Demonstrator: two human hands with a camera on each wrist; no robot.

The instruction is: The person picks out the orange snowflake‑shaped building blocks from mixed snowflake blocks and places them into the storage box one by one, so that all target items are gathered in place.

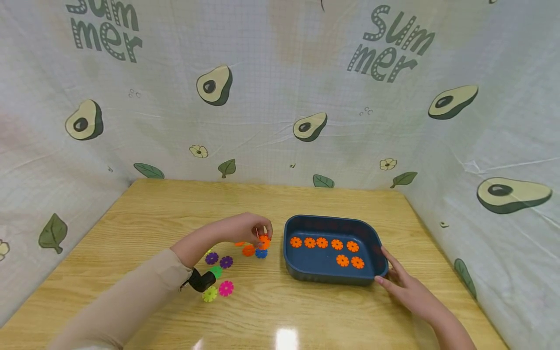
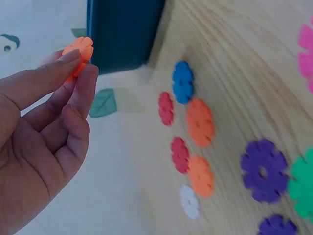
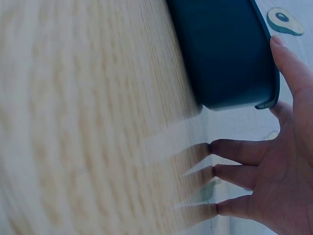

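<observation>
My left hand (image 1: 245, 228) pinches an orange flower-shaped plastic disc (image 2: 80, 51) between thumb and fingertips, raised above the table just left of a dark blue tray (image 1: 332, 278). Below it lie a blue disc (image 2: 183, 82), an orange disc (image 2: 200, 122) and a red disc (image 2: 166, 108). Inside the tray, several orange discs (image 1: 337, 244) lie in a back row, with two more in front near the right end. My right hand (image 1: 411, 294) touches the tray's right front corner with thumb and index finger. Its other fingers (image 3: 239, 152) reach down to the tabletop, extended and spread.
Left of the tray on the wooden table (image 1: 306, 311) lie purple (image 1: 226, 262), green (image 1: 216, 271), pink (image 1: 226, 288) and yellow (image 1: 210, 293) discs, near my left wrist's black strap device (image 1: 202, 281). A printed curtain (image 1: 262, 97) borders the table at the back and both sides.
</observation>
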